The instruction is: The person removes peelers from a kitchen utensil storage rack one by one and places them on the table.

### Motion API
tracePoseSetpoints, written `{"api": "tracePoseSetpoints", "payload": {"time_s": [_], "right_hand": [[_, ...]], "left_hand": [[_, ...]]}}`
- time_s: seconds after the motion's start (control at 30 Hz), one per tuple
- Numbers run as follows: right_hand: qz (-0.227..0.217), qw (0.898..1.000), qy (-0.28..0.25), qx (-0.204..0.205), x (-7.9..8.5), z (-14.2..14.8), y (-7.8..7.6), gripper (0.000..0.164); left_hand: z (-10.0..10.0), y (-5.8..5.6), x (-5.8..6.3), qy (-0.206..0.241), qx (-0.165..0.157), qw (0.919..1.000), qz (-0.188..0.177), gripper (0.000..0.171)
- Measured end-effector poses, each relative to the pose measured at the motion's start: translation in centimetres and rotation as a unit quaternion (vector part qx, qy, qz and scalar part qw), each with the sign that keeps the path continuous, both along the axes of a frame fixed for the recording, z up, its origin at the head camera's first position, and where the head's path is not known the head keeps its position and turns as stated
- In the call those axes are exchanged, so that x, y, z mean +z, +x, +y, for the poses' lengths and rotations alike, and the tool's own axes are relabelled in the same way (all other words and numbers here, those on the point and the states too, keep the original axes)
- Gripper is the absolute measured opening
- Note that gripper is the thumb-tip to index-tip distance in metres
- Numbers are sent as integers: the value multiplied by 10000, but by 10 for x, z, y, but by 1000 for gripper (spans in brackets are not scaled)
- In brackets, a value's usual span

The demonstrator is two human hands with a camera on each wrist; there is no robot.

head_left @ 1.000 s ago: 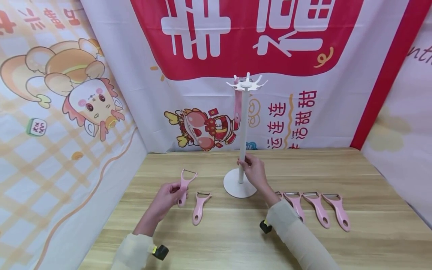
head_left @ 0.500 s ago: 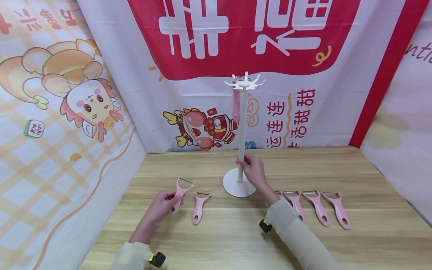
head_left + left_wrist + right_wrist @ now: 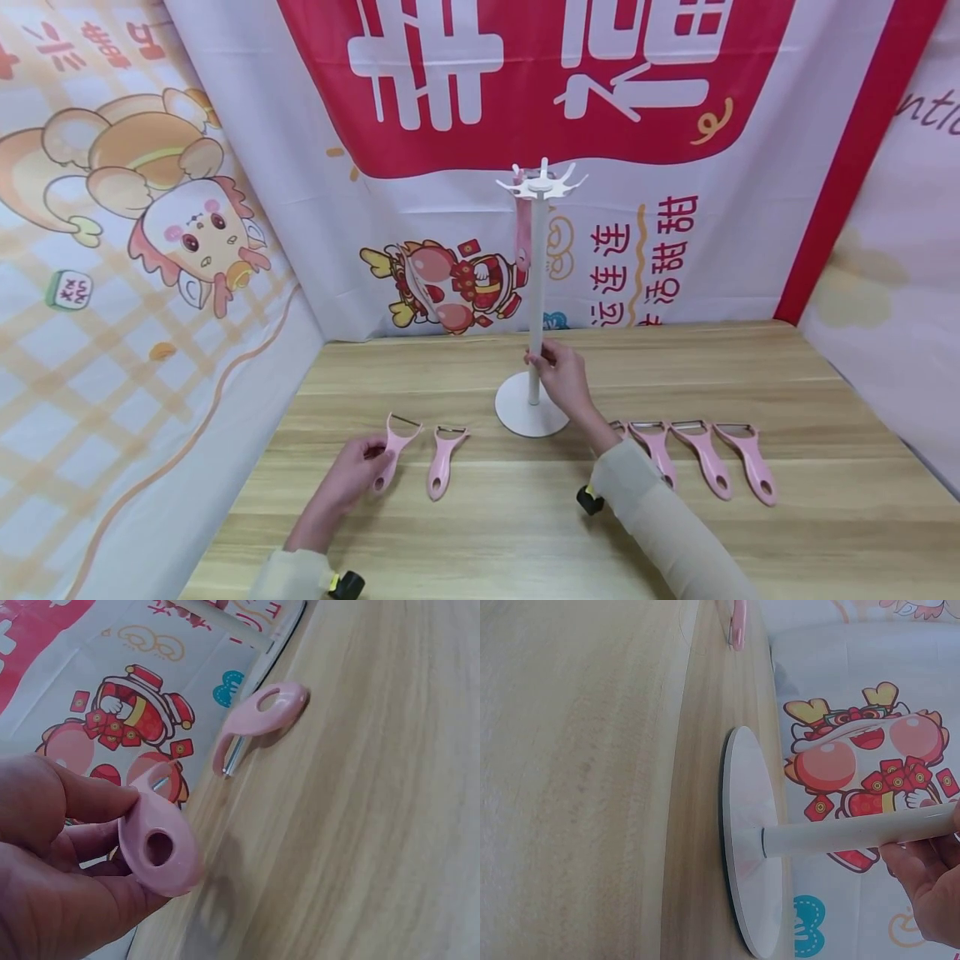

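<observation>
My left hand [image 3: 354,473] pinches a pink Y-shaped peeler [image 3: 397,446] by its handle, blade end pointing away from me. In the left wrist view the handle end [image 3: 180,874] is held a little above the wood, with its shadow below. Just right of it a second pink peeler [image 3: 442,467] lies on the table. My right hand [image 3: 568,385] grips the lower pole of a white hook stand [image 3: 537,300], whose round base [image 3: 754,840] rests on the table. One pink peeler [image 3: 522,229] hangs from a hook at the stand's back left.
Several pink peelers [image 3: 703,458] lie in a row on the table's right side, one partly hidden by my right forearm. Printed cloth [image 3: 450,200] hangs behind the wooden table [image 3: 487,533] and along both sides.
My left hand has moved left and toward me, lowering the peeler beside the one lying on the table. My right hand stays on the pole.
</observation>
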State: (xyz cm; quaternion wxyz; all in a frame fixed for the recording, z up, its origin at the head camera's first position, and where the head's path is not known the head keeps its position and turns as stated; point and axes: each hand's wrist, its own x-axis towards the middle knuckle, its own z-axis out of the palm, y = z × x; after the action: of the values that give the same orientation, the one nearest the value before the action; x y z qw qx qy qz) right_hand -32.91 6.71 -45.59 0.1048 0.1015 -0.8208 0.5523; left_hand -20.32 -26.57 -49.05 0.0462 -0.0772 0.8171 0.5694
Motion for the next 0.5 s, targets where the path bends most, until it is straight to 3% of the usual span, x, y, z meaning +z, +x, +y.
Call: {"api": "tracePoseSetpoints", "payload": {"time_s": [0.17,0.5], "right_hand": [[10,10000,-15,-2,0,1,-1,22],[-11,9999,-132,14,0,0,0,20]], "left_hand": [[0,-3,-5,-378,116,9992,4,30],[0,-4,-16,-678,101,9976,73,27]]}}
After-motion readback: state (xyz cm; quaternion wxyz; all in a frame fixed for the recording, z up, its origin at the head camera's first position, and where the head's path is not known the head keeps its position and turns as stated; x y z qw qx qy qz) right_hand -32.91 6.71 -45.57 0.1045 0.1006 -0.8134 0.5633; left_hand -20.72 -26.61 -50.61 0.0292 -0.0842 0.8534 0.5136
